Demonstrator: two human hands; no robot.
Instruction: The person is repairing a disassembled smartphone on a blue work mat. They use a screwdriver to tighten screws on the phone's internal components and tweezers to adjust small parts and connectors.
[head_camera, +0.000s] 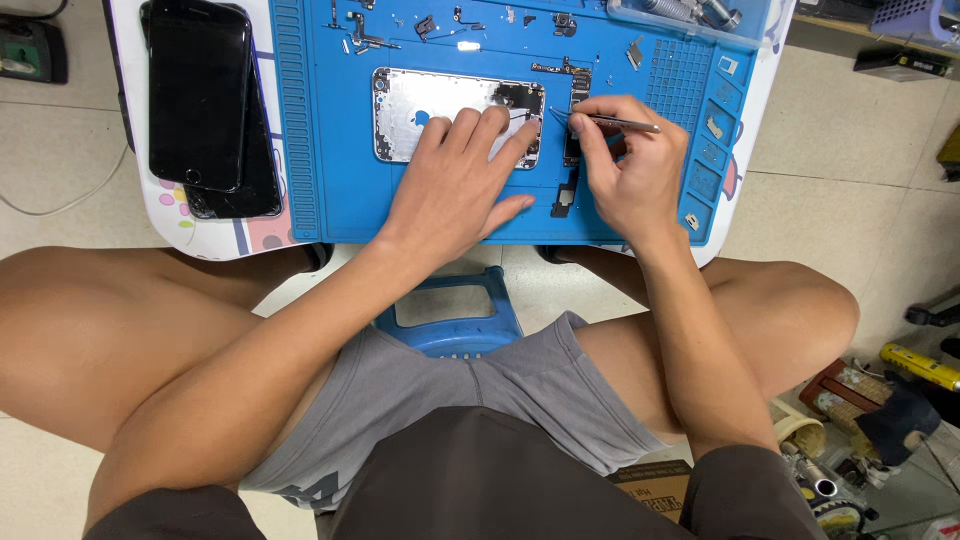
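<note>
An opened silver phone housing (420, 105) lies on a blue repair mat (310, 150). My left hand (458, 180) rests flat on the housing's right half, fingers spread over it. My right hand (628, 165) holds thin metal tweezers (625, 124), their tips pointing left toward the housing's right edge. A narrow dark circuit board (574, 110) lies just right of the housing, partly under my right hand. Small screws and parts (360, 35) are scattered along the mat's far edge.
Two dark phone screens (200, 95) are stacked on the small white table (150, 205), left of the mat. A clear tray with metal parts (690, 15) sits at the far right. A blue stool (455, 310) stands under me. Tools clutter the floor (880, 400) at right.
</note>
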